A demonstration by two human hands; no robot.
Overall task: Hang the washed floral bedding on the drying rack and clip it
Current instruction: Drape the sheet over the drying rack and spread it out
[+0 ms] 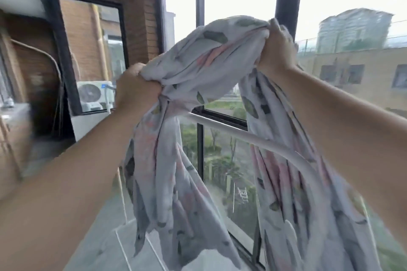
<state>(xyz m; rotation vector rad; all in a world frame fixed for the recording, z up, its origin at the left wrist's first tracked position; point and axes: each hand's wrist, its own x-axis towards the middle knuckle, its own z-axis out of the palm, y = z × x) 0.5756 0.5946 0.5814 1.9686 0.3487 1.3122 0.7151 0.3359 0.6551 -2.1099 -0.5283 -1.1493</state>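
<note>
Head view: one piece of floral bedding (204, 61) is held up above the white rail (222, 128) of the drying rack, bunched between two hands. The left hand (134, 88) grips a wad of cloth above the rail's far end, its fingers (141, 68) curled tight into the fabric. The right hand (277, 50) holds another gathered wad higher up, over the rail's middle, fingers (275, 26) closed round it.

Two tails of cloth hang down from the grips. The left one falls on the near side of the rail and hides its far end; the right one drops on the far side, so the rail shows in front of it. Between the tails a bare stretch of rail is free. The lower edges hang loose and ragged, well below the rail.

Just beyond the rail stands a dark-framed window (200, 138). Past the rail's far end sits one air-conditioner unit (94, 94). Below the rail lies grey floor (103, 237).
</note>
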